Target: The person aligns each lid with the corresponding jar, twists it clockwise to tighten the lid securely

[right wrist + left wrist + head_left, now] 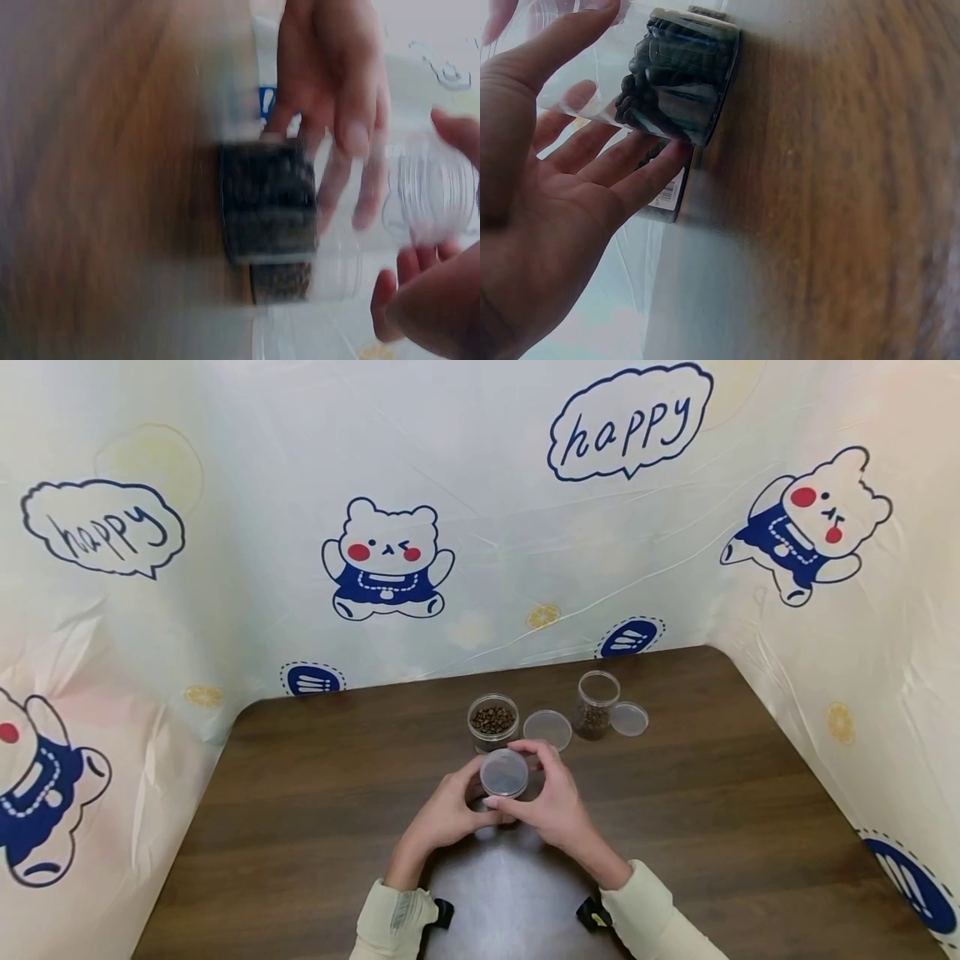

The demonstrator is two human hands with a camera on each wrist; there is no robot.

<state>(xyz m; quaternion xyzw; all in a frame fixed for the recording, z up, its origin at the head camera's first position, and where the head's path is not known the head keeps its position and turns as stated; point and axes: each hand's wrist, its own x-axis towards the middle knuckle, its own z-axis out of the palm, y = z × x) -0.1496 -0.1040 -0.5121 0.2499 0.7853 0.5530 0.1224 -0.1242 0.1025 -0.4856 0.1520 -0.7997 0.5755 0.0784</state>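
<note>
Above a dark wood-grain table (pixel 300 843), which I watch from afar, the left hand (pixel 447 810) and right hand (pixel 558 802) grasp a clear jar (pixel 686 71) and its lid (pixel 504 773).

Left fingers curl round the jar, just in front of two uncapped ones; whether its base touches wood, I cannot tell. Right thumb and fingers grip the lid's rim. Behind stand a slim jar (pixel 597 698) and a wide jar (pixel 495 738), with a large lid (pixel 547 730) between them, a small lid (pixel 629 719) beyond, and brown beans (pixel 493 720) in the wide one. I judge the step as turning the lid, on or off unclear; next calls for a steady left hold and level right twist.
</note>
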